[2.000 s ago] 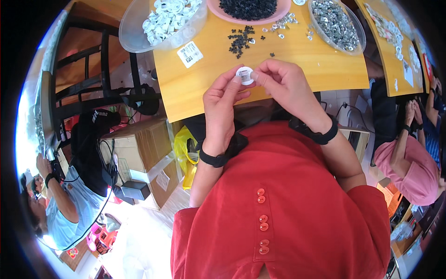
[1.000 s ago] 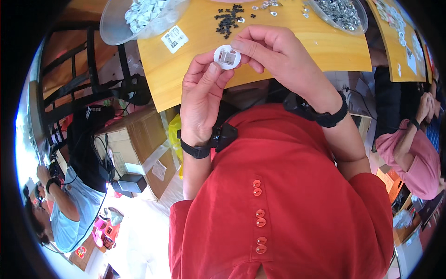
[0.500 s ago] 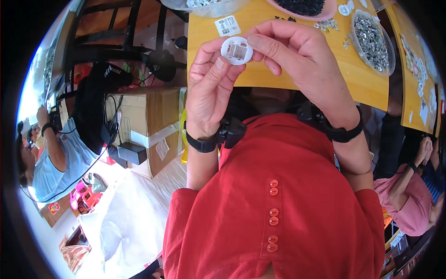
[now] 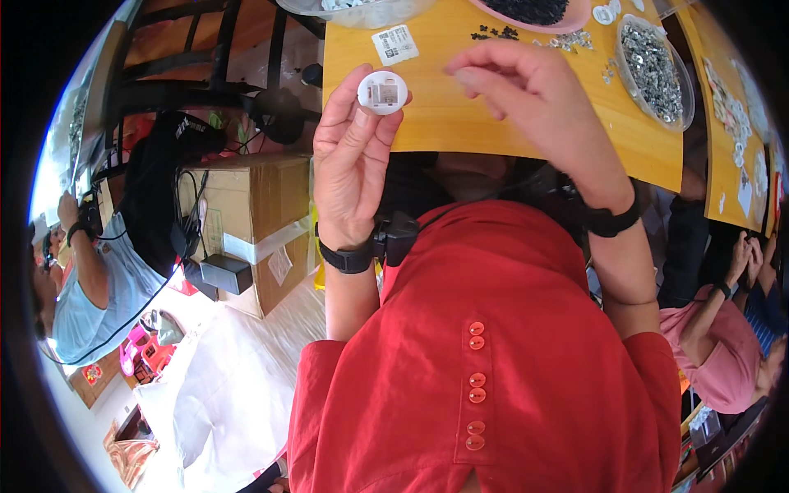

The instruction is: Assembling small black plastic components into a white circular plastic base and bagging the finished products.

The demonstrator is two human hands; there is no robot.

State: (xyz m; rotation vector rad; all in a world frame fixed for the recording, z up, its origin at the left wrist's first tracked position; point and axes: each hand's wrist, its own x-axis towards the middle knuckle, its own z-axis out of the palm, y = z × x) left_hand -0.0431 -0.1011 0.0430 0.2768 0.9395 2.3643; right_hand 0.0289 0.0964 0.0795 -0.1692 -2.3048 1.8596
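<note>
My left hand (image 4: pixel 352 160) pinched the light, rigid white plastic disc (image 4: pixel 382 91) by its rim; my right hand (image 4: pixel 526 90) hung loosely curled, holding nothing visible.

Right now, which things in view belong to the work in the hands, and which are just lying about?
In hand:
- small round white plastic part, pinched in the left hand
- right hand, grip empty, beside it
- clear bowl of small metal pieces and pink tray of black bits on the yellow table

Lying about:
- cardboard box
- white label
</note>
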